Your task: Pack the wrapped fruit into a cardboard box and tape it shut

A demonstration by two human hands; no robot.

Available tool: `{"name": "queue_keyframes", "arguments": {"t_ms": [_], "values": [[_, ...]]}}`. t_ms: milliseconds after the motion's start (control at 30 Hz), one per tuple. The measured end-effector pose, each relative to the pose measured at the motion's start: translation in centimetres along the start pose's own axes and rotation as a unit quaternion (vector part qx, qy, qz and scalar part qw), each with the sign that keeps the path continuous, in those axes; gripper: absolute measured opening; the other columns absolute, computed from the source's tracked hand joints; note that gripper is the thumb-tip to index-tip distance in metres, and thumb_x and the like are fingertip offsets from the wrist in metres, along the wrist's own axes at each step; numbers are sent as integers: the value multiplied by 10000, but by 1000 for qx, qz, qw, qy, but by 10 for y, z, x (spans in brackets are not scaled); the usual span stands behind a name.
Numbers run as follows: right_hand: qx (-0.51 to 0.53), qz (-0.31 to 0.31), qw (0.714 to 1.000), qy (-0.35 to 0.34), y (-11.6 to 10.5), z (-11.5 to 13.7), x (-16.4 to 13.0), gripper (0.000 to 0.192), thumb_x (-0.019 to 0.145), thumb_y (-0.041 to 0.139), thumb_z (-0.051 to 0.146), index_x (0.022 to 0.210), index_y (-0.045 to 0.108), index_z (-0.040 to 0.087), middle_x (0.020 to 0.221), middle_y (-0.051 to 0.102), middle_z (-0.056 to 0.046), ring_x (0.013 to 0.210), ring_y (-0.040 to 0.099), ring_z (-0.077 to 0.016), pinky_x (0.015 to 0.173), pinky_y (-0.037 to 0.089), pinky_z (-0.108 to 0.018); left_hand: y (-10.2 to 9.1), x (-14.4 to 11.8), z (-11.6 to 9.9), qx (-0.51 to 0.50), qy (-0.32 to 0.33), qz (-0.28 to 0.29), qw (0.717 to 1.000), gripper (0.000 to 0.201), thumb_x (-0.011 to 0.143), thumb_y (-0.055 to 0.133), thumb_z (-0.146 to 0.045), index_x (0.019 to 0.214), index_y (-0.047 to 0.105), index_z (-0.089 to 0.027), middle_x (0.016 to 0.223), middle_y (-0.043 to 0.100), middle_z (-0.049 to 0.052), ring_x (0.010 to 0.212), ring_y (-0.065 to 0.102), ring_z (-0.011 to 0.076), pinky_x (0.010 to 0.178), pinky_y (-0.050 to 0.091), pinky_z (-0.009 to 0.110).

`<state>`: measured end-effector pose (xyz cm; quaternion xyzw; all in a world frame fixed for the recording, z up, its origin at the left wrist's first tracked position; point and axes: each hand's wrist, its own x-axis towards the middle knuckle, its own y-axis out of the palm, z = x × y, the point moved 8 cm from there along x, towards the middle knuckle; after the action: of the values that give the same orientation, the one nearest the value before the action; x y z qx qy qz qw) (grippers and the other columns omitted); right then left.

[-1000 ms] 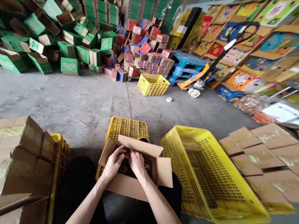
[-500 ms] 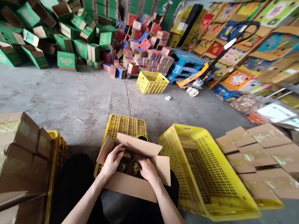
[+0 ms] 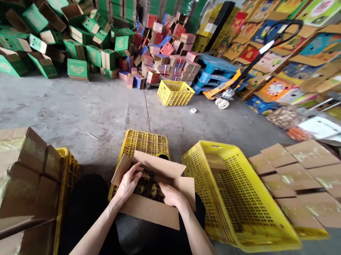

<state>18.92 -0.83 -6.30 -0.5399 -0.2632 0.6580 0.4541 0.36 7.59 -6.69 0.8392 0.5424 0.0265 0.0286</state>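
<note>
An open cardboard box (image 3: 149,212) sits before me with its flaps raised. Dark items with yellowish patches (image 3: 148,190), of a kind I cannot make out, lie inside it. My left hand (image 3: 130,182) reaches over the box's left side, its fingers stretched across the items and holding nothing. From the right, my right hand (image 3: 171,194) rests inside against the items, fingers extended and partly hidden, with no grip visible. Beneath the box's far side is a yellow perforated crate (image 3: 144,140).
A large yellow crate (image 3: 237,157) with a small carton inside stands at right, beside taped cartons (image 3: 312,173). More cartons (image 3: 19,171) fill a crate at left. Farther off are a small yellow crate (image 3: 175,92), a pallet jack (image 3: 229,82) and heaped green boxes (image 3: 77,68).
My right hand has shifted slightly right within the box, showing more of the dark items. My left hand stays nearly in place. The whole view has shifted a little.
</note>
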Motion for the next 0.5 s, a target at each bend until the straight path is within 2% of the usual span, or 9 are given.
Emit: {"name": "queue_keyframes", "arguments": {"t_ms": [100,233,400,500], "values": [[-35,-16,998,49,-2,-3,-4,694,800,603,-70,1466,583,122,1367,698,-224,1234,708,-296,1018,537,-351,-1,0,1,1,-2,-1,1000,550,986,581,-450,1466,557,-183,1233,731,124,1009,761,254,973,601,458],[-69,-46,991,104,-14,-7,-4,626,916,608,65,1530,483,81,1222,747,-271,1122,755,-356,926,561,-412,0,0,1,-1,-4,5,1000,546,981,592,-444,1457,564,-177,1224,735,128,1012,760,256,965,602,454],[-92,-85,980,153,-30,-9,-6,362,973,596,140,1316,657,43,1148,749,-307,1103,750,-373,896,553,-415,0,0,2,-1,-6,1,1000,550,982,590,-447,1458,558,-176,1230,729,126,1021,757,248,985,592,451],[-90,-113,979,145,-37,1,-7,287,1019,560,195,1235,708,78,1177,746,-281,1139,731,-363,935,544,-420,0,1,3,-2,-3,0,1000,540,983,585,-454,1449,567,-181,1230,730,116,1020,756,240,994,589,445]]}}
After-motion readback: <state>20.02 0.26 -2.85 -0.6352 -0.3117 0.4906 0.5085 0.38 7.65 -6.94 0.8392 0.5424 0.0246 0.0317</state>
